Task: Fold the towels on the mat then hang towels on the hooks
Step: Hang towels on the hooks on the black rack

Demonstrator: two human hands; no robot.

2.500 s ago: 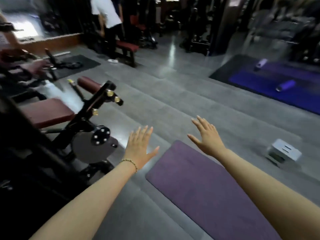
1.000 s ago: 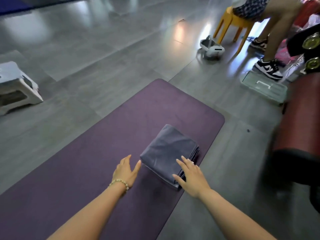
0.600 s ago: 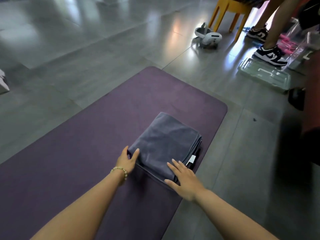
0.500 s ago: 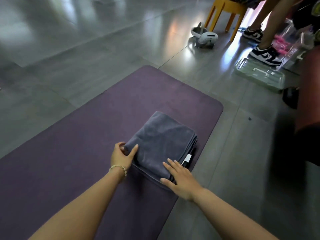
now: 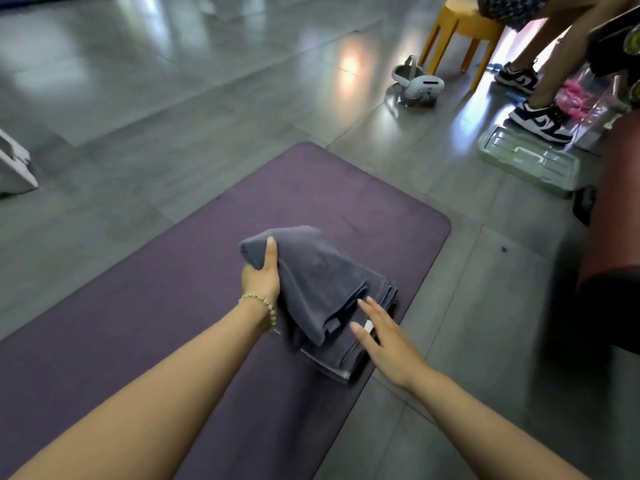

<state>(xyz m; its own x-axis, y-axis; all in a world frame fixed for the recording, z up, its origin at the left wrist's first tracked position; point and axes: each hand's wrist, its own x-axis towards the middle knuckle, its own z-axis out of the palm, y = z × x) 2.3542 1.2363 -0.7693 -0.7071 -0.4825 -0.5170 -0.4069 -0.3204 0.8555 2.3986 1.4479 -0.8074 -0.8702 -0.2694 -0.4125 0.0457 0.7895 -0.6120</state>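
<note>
Left hand [image 5: 261, 276] around towel [image 5: 320, 271], right [image 5: 388, 344] splayed

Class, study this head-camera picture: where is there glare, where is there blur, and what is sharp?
Head view throughout: glare on the floor near the headset; the red pad at the right edge is blurred; towel, left hand and right hand are fairly sharp.

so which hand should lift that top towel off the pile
Left. The left hand grips the top towel by its raised edge, while the right hand lies open on the pile beneath.
</note>
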